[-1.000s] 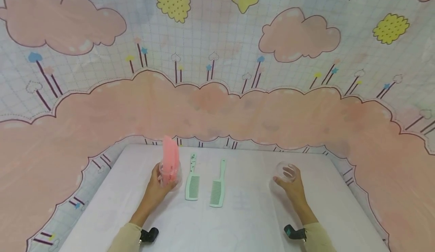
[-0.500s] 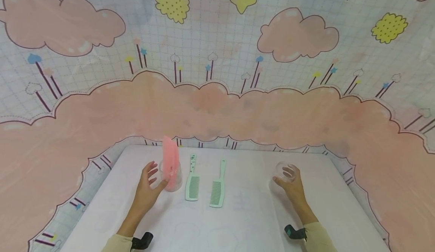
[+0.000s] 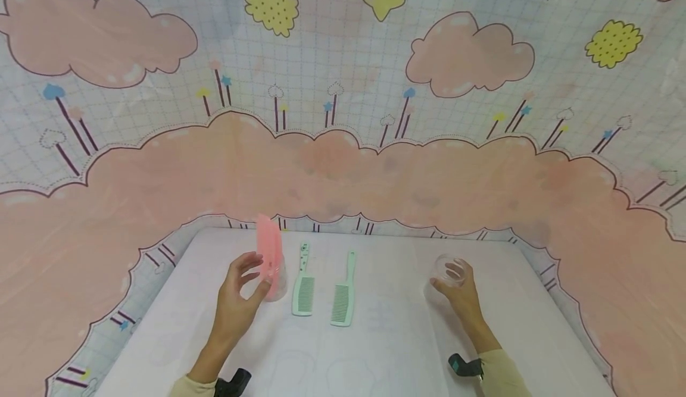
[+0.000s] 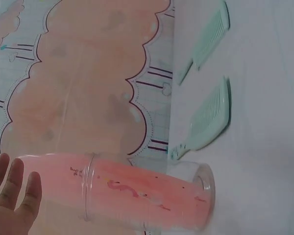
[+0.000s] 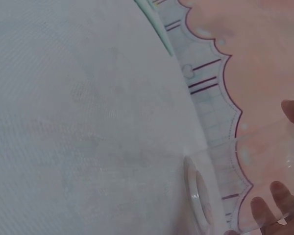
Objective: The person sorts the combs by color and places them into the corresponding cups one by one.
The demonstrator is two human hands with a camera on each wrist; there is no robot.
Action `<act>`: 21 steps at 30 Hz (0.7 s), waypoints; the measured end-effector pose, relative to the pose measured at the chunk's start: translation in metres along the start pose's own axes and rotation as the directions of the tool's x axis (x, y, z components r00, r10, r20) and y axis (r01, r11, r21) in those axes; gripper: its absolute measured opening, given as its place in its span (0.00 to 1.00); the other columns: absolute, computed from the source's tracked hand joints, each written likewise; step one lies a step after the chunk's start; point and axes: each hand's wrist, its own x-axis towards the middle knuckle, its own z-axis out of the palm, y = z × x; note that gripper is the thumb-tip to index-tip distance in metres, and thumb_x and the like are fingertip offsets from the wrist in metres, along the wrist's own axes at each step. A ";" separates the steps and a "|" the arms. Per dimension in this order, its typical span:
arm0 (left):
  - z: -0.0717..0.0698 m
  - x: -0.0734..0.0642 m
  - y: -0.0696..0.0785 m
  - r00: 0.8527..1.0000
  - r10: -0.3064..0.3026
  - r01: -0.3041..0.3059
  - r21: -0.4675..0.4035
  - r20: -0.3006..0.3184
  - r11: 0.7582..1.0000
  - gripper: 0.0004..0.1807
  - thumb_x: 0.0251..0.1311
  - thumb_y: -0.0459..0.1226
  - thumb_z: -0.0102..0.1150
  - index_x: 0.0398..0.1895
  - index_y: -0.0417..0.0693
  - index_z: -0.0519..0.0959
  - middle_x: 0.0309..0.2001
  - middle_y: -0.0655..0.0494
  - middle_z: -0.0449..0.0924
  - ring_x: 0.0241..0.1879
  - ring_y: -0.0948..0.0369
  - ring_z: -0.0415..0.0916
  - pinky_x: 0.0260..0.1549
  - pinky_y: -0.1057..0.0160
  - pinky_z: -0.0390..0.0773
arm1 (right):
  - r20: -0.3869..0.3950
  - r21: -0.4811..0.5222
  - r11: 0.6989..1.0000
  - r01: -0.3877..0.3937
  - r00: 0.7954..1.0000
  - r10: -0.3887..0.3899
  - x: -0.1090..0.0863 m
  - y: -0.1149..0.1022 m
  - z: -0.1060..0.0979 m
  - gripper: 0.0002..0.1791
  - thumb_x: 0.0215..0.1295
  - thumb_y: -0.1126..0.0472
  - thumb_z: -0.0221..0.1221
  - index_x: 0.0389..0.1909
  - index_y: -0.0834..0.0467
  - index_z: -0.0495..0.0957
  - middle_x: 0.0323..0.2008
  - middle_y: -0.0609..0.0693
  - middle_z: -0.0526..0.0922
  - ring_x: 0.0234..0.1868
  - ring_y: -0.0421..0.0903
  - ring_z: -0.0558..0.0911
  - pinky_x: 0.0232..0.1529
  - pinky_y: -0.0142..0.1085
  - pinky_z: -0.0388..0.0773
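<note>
A pink flat piece with a flamingo print (image 4: 122, 186) stands upright in a clear plastic cup (image 4: 206, 171) at the left of the table. Beside it is my left hand (image 3: 236, 296), its fingers spread and relaxed, thumb and fingertips close to the pink piece. In the left wrist view these fingers (image 4: 32, 196) overlap the pink piece's top end. Over on the right, my right hand (image 3: 465, 296) grips a second clear cup (image 3: 443, 264) around its side. Its base (image 5: 193, 191) shows at the table surface in the right wrist view.
Between the hands, two pale green combs lie on the white table (image 3: 396, 313): a comb with a patterned handle (image 3: 303, 296) and a plain-handled comb (image 3: 342, 305). A cloud-patterned cloth (image 3: 343, 171) hangs behind the table's far edge.
My left hand has let go of the cup with the pink piece, drawn back left, then moved in again near the pink piece. The right hand and its cup have stayed in place.
</note>
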 end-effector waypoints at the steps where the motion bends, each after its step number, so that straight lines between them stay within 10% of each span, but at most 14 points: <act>1: 0.002 0.000 0.001 1.000 0.000 0.000 -0.012 0.001 1.000 0.34 0.56 0.25 0.64 0.66 0.38 0.64 0.60 0.45 0.73 0.59 0.72 0.68 0.55 0.82 0.68 | -0.007 -0.006 1.000 0.008 1.000 -0.008 -0.001 0.000 0.000 0.54 0.58 0.55 0.69 0.76 0.56 0.43 0.71 0.61 0.61 0.72 0.60 0.61 0.68 0.58 0.66; 11: 0.043 0.000 0.000 0.988 -0.094 0.099 -0.032 0.121 0.995 0.30 0.60 0.28 0.63 0.65 0.40 0.65 0.59 0.47 0.76 0.59 0.50 0.74 0.56 0.61 0.78 | 0.001 -0.002 1.000 -0.005 1.000 0.005 0.001 0.003 0.001 0.55 0.57 0.53 0.70 0.76 0.54 0.42 0.71 0.60 0.61 0.73 0.59 0.60 0.68 0.57 0.66; 21: 0.075 -0.002 -0.009 0.964 -0.165 0.177 -0.043 0.207 0.983 0.27 0.62 0.36 0.64 0.64 0.47 0.68 0.57 0.51 0.78 0.59 0.52 0.76 0.56 0.45 0.78 | 0.006 -0.001 1.000 -0.017 1.000 0.017 0.002 0.004 0.000 0.56 0.58 0.54 0.70 0.77 0.54 0.41 0.72 0.59 0.60 0.74 0.59 0.59 0.69 0.56 0.65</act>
